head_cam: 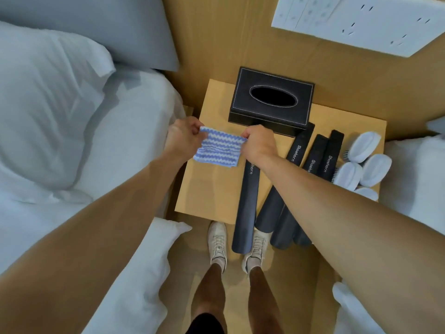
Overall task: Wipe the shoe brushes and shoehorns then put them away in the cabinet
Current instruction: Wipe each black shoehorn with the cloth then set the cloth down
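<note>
Nearest us, our pale shoes (218,239) stand on the floor before the wooden nightstand (212,189). Above its left part, our left hand (184,136) and right hand (258,143) each pinch a top corner of the blue-and-white striped cloth (218,148), stretching it between them. Right of it lie the dark shoehorns (310,162), their near ends overhanging the edge, then the white shoe brushes (366,160). Farther back sits a black tissue box (272,100).

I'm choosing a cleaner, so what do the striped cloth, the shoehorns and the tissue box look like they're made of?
Striped cloth: soft woven or microfibre textile, going by its fuzzy zigzag ridges. Shoehorns: smooth matte dark plastic, possibly coated metal, with printed lettering. Tissue box: dark leather or imitation leather, judging by the pale stitching along its edges.
</note>
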### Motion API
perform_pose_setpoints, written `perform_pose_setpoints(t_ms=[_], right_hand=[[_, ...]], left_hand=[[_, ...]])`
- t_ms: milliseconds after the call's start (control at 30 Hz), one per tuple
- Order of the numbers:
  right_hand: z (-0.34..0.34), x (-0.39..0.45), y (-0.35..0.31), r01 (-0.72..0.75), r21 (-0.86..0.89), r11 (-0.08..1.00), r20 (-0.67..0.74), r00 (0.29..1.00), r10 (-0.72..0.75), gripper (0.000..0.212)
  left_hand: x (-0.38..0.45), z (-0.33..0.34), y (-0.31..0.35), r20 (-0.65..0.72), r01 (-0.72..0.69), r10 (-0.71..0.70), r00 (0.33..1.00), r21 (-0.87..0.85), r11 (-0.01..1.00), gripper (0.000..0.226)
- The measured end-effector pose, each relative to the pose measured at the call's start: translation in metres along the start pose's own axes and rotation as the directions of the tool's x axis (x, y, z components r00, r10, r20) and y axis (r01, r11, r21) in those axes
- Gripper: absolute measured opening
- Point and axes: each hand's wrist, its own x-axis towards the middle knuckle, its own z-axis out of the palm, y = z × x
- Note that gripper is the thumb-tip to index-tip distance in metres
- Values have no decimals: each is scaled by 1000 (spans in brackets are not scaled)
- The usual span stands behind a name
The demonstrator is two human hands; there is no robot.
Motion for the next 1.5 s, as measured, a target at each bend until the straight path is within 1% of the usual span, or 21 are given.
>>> perform_pose_setpoints(t_ms=[33, 100, 167, 200, 233, 300, 333, 367, 400, 467, 533, 567, 633, 733, 800, 867, 967, 1100, 1267, 1333, 1500], right_hand=[[4, 6, -1, 3, -7, 1000, -16, 1000, -3, 23], [11, 11, -1, 23, -6, 1000, -40, 999, -23, 29], [19, 8, 4, 75, 1, 997, -60, 995, -74, 46], [24, 4, 8, 114, -16, 993, -69, 991, -115, 52], [29, 1, 12, 160, -60, 985, -71, 984, -164, 54], [39, -2, 20, 246, -182, 952, -39, 966, -257, 49], [44, -2, 24, 271, -243, 931, -15, 959, -283, 48], [48, -1, 26, 280, -287, 916, 2, 957, -292, 47], [52, 1, 27, 279, -316, 907, 9, 956, -292, 47], [58, 7, 28, 282, -358, 890, 13, 955, -297, 50], [61, 12, 29, 290, -403, 868, 22, 951, -307, 54], [61, 14, 29, 295, -420, 858, 28, 949, -313, 58], [59, 16, 30, 312, -436, 844, 46, 944, -326, 66], [55, 14, 33, 332, -444, 832, 71, 939, -337, 72], [52, 10, 36, 334, -428, 840, 67, 938, -339, 73], [47, 4, 40, 334, -394, 856, 52, 938, -342, 71], [36, -7, 47, 325, -359, 875, 26, 941, -338, 70], [22, -21, 58, 274, -334, 902, -9, 956, -293, 71], [3, -39, 80, 194, -334, 922, -39, 975, -219, 73], [-5, -47, 92, 162, -324, 932, -51, 981, -188, 72], [-32, -66, 129, 69, -262, 962, -153, 982, -112, 61]], left_hand=[[10, 5, -4, -5, -3, 3, 1000, -12, 1000, 9], [26, 11, -8, -28, 8, -7, 1000, 24, 1000, 4], [32, 16, -12, -80, -3, 13, 997, 120, 993, 15], [30, 18, -14, -98, -44, 66, 993, 207, 977, 19], [25, 20, -17, -94, -125, 161, 983, 308, 943, 22], [13, 26, -24, 1, -301, 346, 938, 492, 817, 30], [8, 29, -27, 64, -356, 387, 920, 547, 757, 37], [7, 32, -31, 119, -386, 399, 909, 600, 701, 45], [8, 35, -34, 172, -394, 383, 907, 664, 635, 53], [15, 38, -41, 258, -379, 296, 920, 785, 491, 68], [17, 43, -47, 267, -334, 217, 939, 856, 395, 76], [16, 46, -49, 248, -308, 200, 948, 873, 378, 77], [13, 50, -49, 214, -265, 170, 962, 885, 382, 78], [14, 50, -41, 200, -242, 144, 969, 883, 403, 80], [14, 47, -32, 188, -241, 163, 969, 876, 419, 80], [11, 43, -24, 160, -240, 212, 964, 869, 434, 78], [-1, 48, -10, 158, -264, 266, 951, 864, 428, 72], [-16, 65, 11, 175, -285, 268, 947, 841, 460, 68], [-31, 93, 39, 213, -324, 277, 937, 826, 462, 66], [-36, 102, 53, 234, -356, 302, 924, 816, 455, 64], [-47, 134, 93, 297, -455, 375, 878, 762, 462, 63]])
